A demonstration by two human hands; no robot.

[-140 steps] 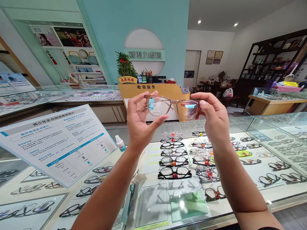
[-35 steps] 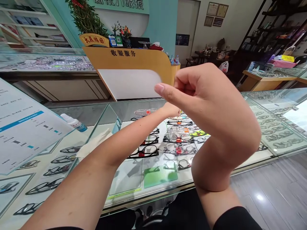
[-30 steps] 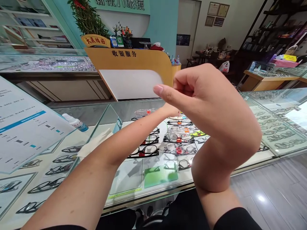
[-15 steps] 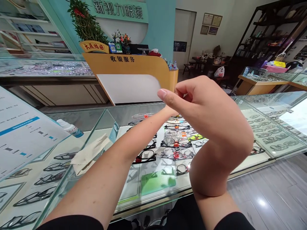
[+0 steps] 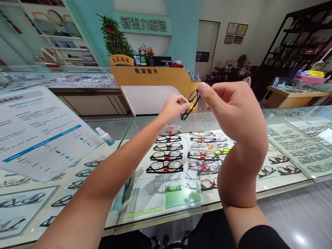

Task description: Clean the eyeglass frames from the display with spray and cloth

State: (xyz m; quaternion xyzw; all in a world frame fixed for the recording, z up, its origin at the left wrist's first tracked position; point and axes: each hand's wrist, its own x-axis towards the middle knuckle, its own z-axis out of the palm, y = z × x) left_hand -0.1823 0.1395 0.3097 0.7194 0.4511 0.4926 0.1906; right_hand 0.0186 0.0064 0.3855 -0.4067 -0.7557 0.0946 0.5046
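A pair of dark-framed glasses (image 5: pixel 191 104), with a bit of yellow near its middle, is held up above the counter between my hands. My left hand (image 5: pixel 174 108) pinches its left side with thumb and fingers. My right hand (image 5: pixel 234 109), wrist sharply bent, has its thumb and fingers closed at the upper right end of the frame. Below them, rows of glasses (image 5: pixel 165 167) with red tags lie in the glass display case. A green sheet (image 5: pixel 183 194) is near the case's front edge.
A printed sheet (image 5: pixel 44 131) stands at the left beside a small white and blue bottle (image 5: pixel 104 136). Beyond the counter is a wooden cashier desk (image 5: pixel 166 76) with a plant (image 5: pixel 115 38). More display cases (image 5: pixel 301 91) stand at the right.
The view has turned a little left. My left hand, mostly hidden behind my right before, now shows to its left. The glasses have come into sight between both hands.
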